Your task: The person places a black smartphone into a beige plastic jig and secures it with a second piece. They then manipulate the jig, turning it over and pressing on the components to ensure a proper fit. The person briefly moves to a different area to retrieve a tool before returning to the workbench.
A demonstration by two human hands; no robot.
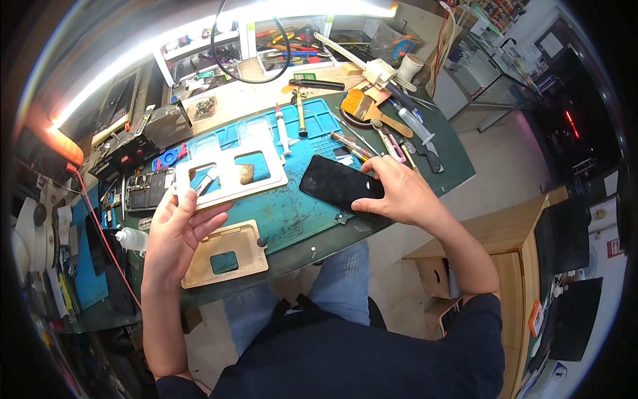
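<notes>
My right hand [399, 193] rests on a black smartphone [335, 181] that lies flat on the teal work mat [292, 206], with my fingers gripping its right end. My left hand [174, 229] is raised above the bench's front left, and its fingers pinch the lower left corner of a white plastic frame with two rectangular openings [232, 169]. The frame lies tilted over the mat's left part. A small beige jig plate with a teal insert [226, 256] sits just right of my left wrist.
A paintbrush [365, 110], tweezers, screwdrivers and a syringe [282, 130] lie at the mat's far side. An opened phone body [147, 189] and a squeeze bottle [133, 238] are at the left. Shelves of tools stand behind. A wooden cabinet [512, 253] is at my right.
</notes>
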